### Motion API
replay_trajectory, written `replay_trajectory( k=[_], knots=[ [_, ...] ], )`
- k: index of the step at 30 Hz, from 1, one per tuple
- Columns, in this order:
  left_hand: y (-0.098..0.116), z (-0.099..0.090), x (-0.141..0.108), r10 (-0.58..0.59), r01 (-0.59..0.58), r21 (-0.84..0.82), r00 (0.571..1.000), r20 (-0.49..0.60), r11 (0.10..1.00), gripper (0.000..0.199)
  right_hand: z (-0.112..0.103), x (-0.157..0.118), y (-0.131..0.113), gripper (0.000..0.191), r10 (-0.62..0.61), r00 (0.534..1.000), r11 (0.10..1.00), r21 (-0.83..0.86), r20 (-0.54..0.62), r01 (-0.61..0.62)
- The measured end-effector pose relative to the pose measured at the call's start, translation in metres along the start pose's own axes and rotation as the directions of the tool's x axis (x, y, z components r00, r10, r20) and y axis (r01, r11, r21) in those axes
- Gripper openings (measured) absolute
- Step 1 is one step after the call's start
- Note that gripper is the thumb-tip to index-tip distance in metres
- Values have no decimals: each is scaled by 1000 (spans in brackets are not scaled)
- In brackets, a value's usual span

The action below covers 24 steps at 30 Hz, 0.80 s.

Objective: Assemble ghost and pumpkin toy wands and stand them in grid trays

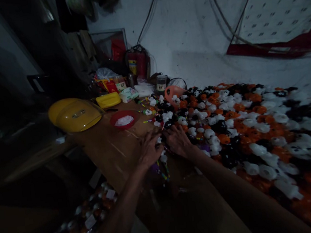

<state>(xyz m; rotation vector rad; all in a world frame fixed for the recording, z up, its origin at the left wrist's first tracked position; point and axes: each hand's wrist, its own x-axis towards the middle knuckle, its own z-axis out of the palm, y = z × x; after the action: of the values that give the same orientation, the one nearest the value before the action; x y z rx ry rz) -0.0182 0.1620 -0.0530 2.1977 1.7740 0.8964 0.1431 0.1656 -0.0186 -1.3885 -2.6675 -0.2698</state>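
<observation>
My left hand [150,149] is low over the table, its fingers curled around part of a beaded string with small white figures [163,158]. Close on its right, my right hand [179,142] bends its fingers over the same string, at the edge of the pile. The fingertips are dim, so the exact grip is hard to see. Below the hands, the string's yellow, green and purple beads [166,174] hang in a loop on the tabletop. Just beyond the fingers lie more beaded strings with white faces [147,112].
A large heap of white, black and orange skull and pumpkin pieces [238,123] covers the right side. On the brown table [106,147] stand a red bowl [113,117] of white bits, a yellow box [108,100] and a jar [161,83]. A yellow chair back [75,115] is at left.
</observation>
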Motion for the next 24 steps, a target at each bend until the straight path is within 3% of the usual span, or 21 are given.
replay_trajectory(
  k=[8, 12, 15, 20, 24],
  knots=[
    [3, 10, 7, -64, 64, -34, 998, -2, 997, 27, 3, -7, 42, 36, 19, 997, 992, 127, -80, -8],
    [4, 15, 10, -108, 107, -58, 994, -11, 993, 27, -8, -24, 67, 34, 112, 978, 968, 242, -175, -68],
    [9, 14, 13, -65, 62, -43, 996, -65, 997, 32, -24, -31, 77, 34, 145, 954, 956, 285, -261, -67],
    [15, 7, 17, 24, -27, -24, 995, -100, 999, 33, -56, -51, 78, 37, 216, 915, 911, 407, -340, -64],
    [14, 1, 17, 46, -48, -18, 996, -81, 999, 30, -62, -99, 55, 37, 396, 848, 839, 515, -352, -178]
  ],
)
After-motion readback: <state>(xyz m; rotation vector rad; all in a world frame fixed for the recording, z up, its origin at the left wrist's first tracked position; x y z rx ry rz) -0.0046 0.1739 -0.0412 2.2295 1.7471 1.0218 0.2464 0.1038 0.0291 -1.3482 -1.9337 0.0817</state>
